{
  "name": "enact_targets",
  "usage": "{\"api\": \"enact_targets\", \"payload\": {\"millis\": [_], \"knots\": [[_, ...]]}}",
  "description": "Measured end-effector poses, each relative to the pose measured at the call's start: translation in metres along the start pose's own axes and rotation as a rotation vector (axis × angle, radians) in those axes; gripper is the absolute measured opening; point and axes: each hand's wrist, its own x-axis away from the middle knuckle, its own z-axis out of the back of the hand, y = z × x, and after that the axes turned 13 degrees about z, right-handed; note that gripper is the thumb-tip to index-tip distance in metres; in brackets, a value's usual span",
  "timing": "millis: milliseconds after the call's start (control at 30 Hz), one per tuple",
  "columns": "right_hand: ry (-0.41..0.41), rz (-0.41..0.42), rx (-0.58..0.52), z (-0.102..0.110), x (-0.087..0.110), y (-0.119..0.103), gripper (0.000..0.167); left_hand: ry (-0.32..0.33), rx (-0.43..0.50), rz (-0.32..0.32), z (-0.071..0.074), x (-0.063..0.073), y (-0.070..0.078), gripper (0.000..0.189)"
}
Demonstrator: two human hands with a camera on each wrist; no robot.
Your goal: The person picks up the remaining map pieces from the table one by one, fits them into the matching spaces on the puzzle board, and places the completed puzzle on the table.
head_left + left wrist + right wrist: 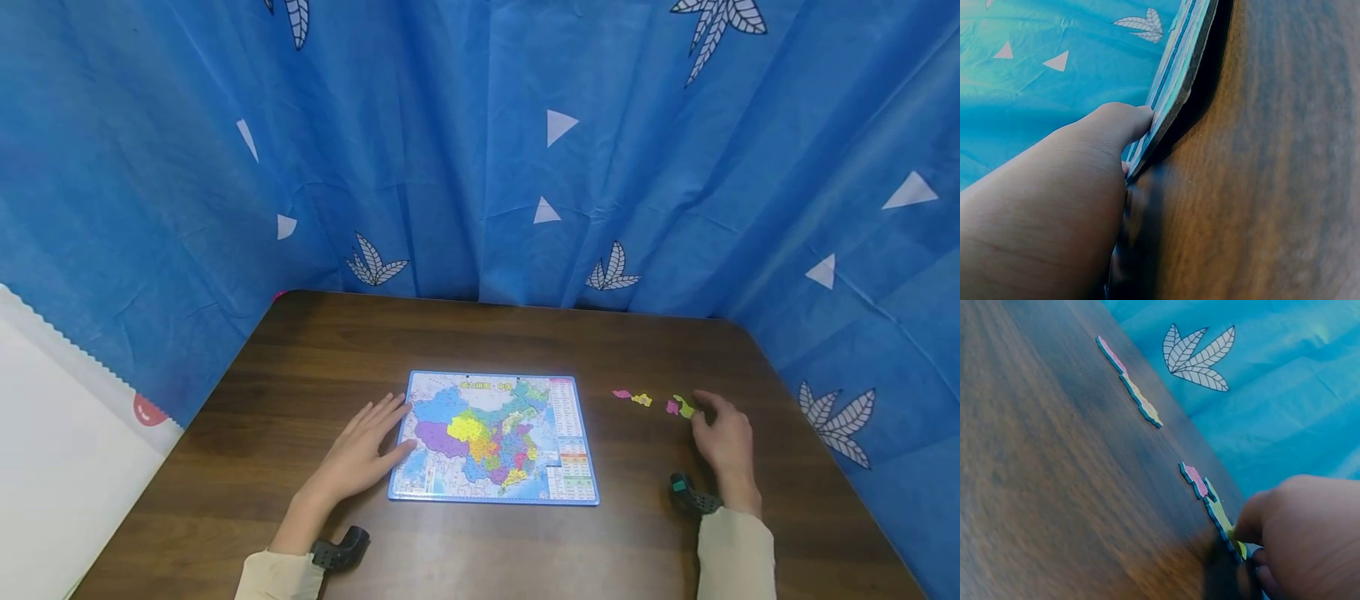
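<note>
A magnetic map puzzle board with a blue rim lies flat on the table, its map filled with coloured pieces. My left hand rests at its left edge, fingers spread; in the left wrist view the thumb touches the board's surface. Off to the right, my right hand pinches the end of a yellow-green puzzle piece with curled thumb and finger. That piece lies on the tabletop beside a pink-purple puzzle piece. The fingertips are partly hidden in the right wrist view.
A yellow puzzle piece and a pink puzzle piece lie between the board and my right hand. The brown wooden table meets a blue patterned curtain at the back and sides.
</note>
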Motion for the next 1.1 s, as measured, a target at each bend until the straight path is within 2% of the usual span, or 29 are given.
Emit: {"api": "enact_targets", "payload": {"millis": [100,367,1100], "knots": [[-0.014,0.003,-0.007,0.0010,0.0003,-0.0010,0.050,0.004,-0.003,-0.004,0.0001,0.0000,-0.0003,0.070],[-0.034,0.164,0.013,0.0001,0.0011,-0.0026,0.047,-0.001,-0.005,-0.002,0.0007,0.0001,0.0007,0.069],[0.008,0.155,0.023,-0.0031,0.0015,-0.0037,0.039,0.006,-0.007,-0.009,0.0011,0.0007,0.0012,0.069]]}}
